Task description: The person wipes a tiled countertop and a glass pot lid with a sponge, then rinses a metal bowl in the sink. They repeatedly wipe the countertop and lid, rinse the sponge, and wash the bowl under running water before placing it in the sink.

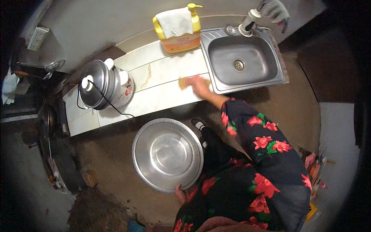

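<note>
My left hand (181,195) grips the near rim of a wide metal basin (171,155), thumb over the edge. The basin is held above the floor, tilted towards the camera, with wet-looking shine inside and no objects in it. Over the white tiled counter, beside the sink's left edge, my right hand (200,86) is blurred by motion. In its fingers is a small yellowish pad (183,83), too blurred to name surely. A stainless steel sink (243,61) with a drain strainer (238,64) lies just right of this hand.
On the counter (165,68) stand a lidded electric pot (116,87) with a cord over the front edge and a yellow pump jug (181,43) draped with a white cloth (175,23). A white faucet (249,21) rises behind the sink; a grey glove (275,13) hangs there.
</note>
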{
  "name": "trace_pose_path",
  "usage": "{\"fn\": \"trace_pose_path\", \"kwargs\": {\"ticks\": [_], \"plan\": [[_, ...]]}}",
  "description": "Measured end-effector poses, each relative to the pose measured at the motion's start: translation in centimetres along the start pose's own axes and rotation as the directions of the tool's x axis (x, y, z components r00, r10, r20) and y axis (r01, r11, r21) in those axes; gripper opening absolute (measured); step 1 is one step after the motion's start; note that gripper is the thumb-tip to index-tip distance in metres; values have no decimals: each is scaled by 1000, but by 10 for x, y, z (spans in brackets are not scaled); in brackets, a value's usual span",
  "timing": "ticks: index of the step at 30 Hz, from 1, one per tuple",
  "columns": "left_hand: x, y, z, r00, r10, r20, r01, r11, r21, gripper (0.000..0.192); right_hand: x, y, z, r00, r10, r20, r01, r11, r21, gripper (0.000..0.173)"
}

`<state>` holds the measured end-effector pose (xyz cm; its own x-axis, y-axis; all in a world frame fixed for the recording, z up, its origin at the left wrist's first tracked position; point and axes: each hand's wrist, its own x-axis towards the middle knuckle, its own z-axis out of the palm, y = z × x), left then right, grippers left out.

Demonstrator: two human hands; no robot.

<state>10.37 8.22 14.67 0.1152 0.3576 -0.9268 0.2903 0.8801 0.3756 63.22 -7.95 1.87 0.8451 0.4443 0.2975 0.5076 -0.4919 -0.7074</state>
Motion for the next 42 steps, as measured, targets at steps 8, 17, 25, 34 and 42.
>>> {"fn": "trace_pose_path", "kwargs": {"ticks": [8,17,25,34,42], "plan": [[48,-21,-52,978,61,199,-31,988,-150,50,-72,-62,-22,997,79,-6,-77,984,158,39],[40,-27,-76,983,130,129,-114,986,-125,60,-132,-87,4,966,203,160,-219,972,86,34],[4,-27,-27,963,241,117,-236,970,-56,59,-58,-26,-68,951,176,-254,-241,938,-250,36],[-30,4,33,932,345,108,-355,930,91,59,-185,-78,-45,856,514,-56,-500,850,164,19],[-60,20,116,851,467,241,-524,792,313,44,-133,-153,-99,992,124,38,-129,981,143,31]]}}
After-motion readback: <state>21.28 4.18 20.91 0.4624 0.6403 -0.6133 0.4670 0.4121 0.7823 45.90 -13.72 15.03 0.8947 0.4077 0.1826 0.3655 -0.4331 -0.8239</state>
